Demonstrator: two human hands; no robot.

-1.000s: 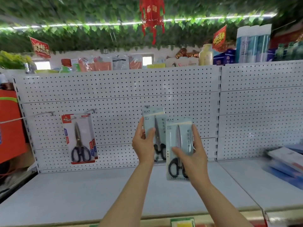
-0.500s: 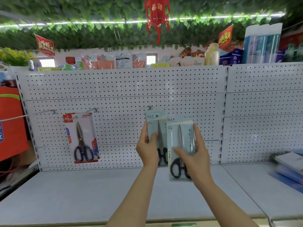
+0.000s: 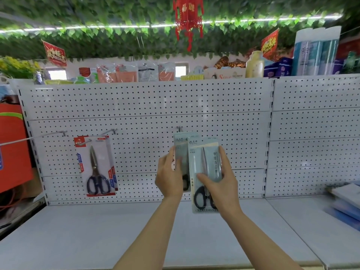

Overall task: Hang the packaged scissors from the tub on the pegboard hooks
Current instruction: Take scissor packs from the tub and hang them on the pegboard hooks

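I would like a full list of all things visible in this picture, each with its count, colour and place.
pale blue scissors packs: two, black handles, held up before the pegboard centre, the right one overlapping the left
red-carded scissors pack: one, dark handles, hanging on a hook at pegboard left
pegboard: white panels, dotted with holes, across the back
hooks: about four visible, metal, along the middle row
shelf: pale grey, below the pegboard
goods on top ledge: many, mixed colours; count unclear
leaf garland: green, overhead
red lantern ornament: one, top centre
blue boxes: blurred, far right
left hand: holds the rear pack
right hand: holds the front pack
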